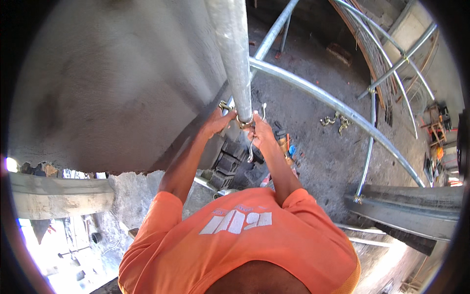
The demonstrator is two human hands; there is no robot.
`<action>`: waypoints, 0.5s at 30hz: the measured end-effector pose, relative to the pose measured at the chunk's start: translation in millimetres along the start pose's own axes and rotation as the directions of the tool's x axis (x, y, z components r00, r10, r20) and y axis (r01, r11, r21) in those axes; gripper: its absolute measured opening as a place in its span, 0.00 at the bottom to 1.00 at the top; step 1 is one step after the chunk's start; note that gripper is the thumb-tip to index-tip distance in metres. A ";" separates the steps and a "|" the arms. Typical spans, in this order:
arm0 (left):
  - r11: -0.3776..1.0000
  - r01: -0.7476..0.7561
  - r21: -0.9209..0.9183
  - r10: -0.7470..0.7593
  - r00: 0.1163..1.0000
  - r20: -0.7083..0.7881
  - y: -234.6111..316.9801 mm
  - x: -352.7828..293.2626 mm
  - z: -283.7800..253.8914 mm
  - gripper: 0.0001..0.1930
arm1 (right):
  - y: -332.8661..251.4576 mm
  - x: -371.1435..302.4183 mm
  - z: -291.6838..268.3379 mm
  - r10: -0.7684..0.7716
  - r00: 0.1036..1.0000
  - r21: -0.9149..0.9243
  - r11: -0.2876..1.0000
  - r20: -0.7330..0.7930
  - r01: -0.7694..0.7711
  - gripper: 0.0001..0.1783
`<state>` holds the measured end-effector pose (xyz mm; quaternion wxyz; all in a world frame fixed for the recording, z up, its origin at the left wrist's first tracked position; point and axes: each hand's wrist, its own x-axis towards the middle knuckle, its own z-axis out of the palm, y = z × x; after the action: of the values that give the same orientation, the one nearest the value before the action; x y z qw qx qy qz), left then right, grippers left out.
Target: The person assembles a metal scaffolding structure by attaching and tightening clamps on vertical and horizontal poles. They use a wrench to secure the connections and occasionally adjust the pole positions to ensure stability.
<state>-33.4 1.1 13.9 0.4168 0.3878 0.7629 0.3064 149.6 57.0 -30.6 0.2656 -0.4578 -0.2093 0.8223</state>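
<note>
A thick grey scaffold tube (235, 59) runs down from the top to a brass-coloured scaffold coupler (243, 123) around its lower end. My left hand (216, 122) is closed on the coupler's left side, where a metal flap (225, 106) sticks out past the fingers. Against the other side is my right hand (262, 129), its fingers curled around a slim, bent silver spanner (251, 156). One end of the spanner shows above that hand and the other below it. The fingertips behind the coupler are hidden.
A rough plastered wall (117, 88) fills the left. Another tube (333, 100) curves across to the right, with further scaffold tubes (374, 112) beyond. Loose couplers (338, 121) lie on the dark floor. Below my hands are hollow blocks (226, 164); a concrete ledge (406, 208) stands at right.
</note>
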 end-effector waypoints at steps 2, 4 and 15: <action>0.995 -0.020 0.099 0.026 0.998 -0.061 -1.1 -6.0 2.6 0.40 | -5.0 -1.4 4.7 -0.044 0.998 -0.101 0.994 -0.051 0.038 0.21; 0.991 -0.048 0.129 0.062 0.993 -0.105 -1.0 -11.5 7.5 0.42 | -10.9 -7.3 10.0 -0.066 0.993 -0.246 0.969 -0.100 0.040 0.23; 0.967 -0.183 0.175 0.186 0.982 -0.003 2.0 -18.8 4.1 0.66 | -8.9 -15.6 18.5 -0.272 0.962 -0.392 0.885 0.002 0.251 0.25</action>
<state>-22.5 -13.2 21.1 0.3434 0.4890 0.7514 0.2798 142.6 52.3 -6.2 0.2833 -0.4903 -0.4207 0.7088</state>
